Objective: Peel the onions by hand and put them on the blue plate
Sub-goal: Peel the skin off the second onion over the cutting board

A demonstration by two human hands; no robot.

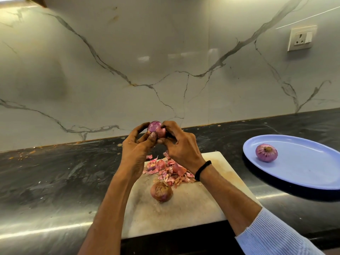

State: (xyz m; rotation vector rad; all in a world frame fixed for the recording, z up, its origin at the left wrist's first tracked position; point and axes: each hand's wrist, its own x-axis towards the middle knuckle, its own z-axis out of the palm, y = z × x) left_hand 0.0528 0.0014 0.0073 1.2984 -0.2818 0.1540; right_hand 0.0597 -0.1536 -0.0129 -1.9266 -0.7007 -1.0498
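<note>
I hold a purple onion (156, 129) up above the white cutting board (185, 214), gripped between both hands. My left hand (135, 146) cups it from the left, thumb pressed on its front. My right hand (177, 143) pinches it from the right. A pile of pink onion skins (168, 171) lies on the board under my hands. An unpeeled onion (161, 191) with brownish skin sits in front of the pile. On the blue plate (301, 172) at the right rests one peeled purple onion (266, 152).
The board lies on a dark stone counter (55, 177) that runs along a marble-patterned wall. Small skin scraps are scattered at the counter's back left (22, 155). A wall socket (301, 38) is high at the right. My right wrist wears a black band (202, 170).
</note>
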